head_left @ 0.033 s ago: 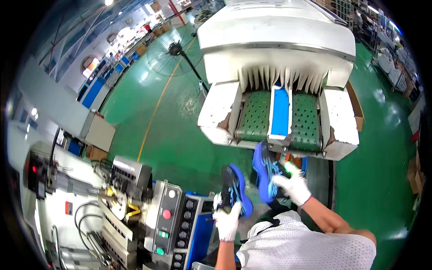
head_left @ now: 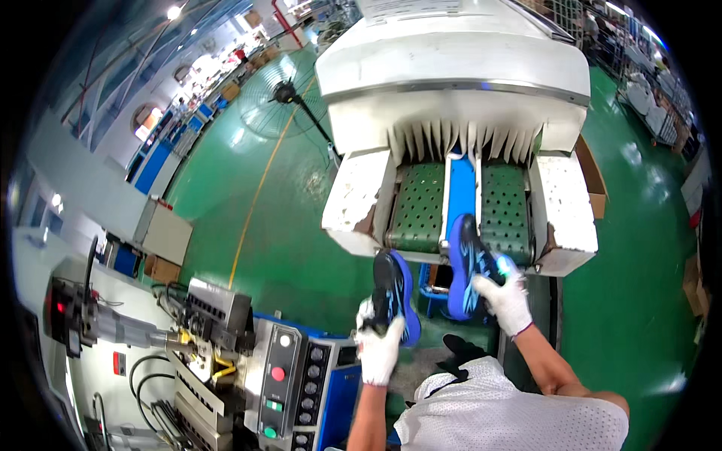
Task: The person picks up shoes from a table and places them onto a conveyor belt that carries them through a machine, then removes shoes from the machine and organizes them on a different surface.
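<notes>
My left hand (head_left: 378, 350), in a white knit glove, is closed around the heel end of a black sneaker (head_left: 389, 293) with a purple-blue sole. A matching sneaker (head_left: 466, 259), with light blue marks on its side, is gripped by my right hand (head_left: 507, 302), also gloved. Both sneakers are tilted sideways, toes pointing away from me. The right one's toe overlaps the near end of the blue strip (head_left: 466, 194) between two green perforated conveyor belts (head_left: 417, 207). The left sneaker hangs short of the machine's front edge.
A white conveyor machine (head_left: 459, 113) with a fringed fabric curtain (head_left: 429, 141) stands ahead. At the left is a machine with a control panel (head_left: 278, 376) of coloured buttons. A blue crate (head_left: 430, 307) sits below the conveyor's front. A standing fan (head_left: 284, 92) is at the back left.
Both hands have carried the sneakers away from me, toward the conveyor. The right sneaker has shifted right and now overlaps the blue strip. The view has also shifted slightly.
</notes>
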A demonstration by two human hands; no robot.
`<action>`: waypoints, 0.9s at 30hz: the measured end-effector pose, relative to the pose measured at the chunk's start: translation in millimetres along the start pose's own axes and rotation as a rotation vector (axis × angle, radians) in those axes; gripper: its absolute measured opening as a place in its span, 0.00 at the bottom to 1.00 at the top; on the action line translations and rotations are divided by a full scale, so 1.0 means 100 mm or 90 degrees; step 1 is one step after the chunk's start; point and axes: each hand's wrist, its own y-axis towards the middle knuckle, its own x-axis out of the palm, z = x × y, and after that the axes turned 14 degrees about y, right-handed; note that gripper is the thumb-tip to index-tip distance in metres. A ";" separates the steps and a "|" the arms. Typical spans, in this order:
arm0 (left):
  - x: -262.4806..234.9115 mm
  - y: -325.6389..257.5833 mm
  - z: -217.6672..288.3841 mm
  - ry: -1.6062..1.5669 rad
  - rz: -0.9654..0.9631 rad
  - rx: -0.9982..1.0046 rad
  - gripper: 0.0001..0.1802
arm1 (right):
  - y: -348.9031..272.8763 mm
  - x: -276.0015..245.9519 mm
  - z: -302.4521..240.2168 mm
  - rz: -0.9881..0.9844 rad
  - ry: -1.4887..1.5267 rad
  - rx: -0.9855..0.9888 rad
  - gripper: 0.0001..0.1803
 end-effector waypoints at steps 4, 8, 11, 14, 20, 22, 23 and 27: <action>0.81 1.37 1.12 0.016 -0.068 0.159 0.44 | 0.96 -0.66 -0.29 0.220 -0.208 -0.291 0.43; 1.81 2.42 1.33 0.202 -0.050 0.259 0.45 | 2.09 -0.85 0.20 0.280 -0.342 -0.291 0.46; 2.20 2.92 1.64 0.205 -0.052 0.211 0.45 | 2.65 -0.86 -0.10 0.321 -0.338 -0.189 0.46; 2.28 3.05 1.78 0.152 -0.062 0.252 0.41 | 2.98 -0.89 -0.28 0.340 -0.391 -0.211 0.44; 1.45 1.90 0.46 0.075 -0.014 0.385 0.22 | 2.06 0.10 -0.22 0.046 -0.093 -0.524 0.29; 1.07 1.12 -0.28 0.109 -0.134 0.210 0.19 | 1.69 0.39 0.27 -0.231 -0.036 -0.291 0.28; 0.81 0.70 -0.68 0.137 -0.182 0.113 0.19 | 1.54 0.55 0.58 -0.371 -0.064 -0.135 0.28; 0.13 -1.47 -2.58 0.225 -0.046 -0.341 0.22 | 1.18 0.97 1.96 -0.857 -0.412 0.226 0.29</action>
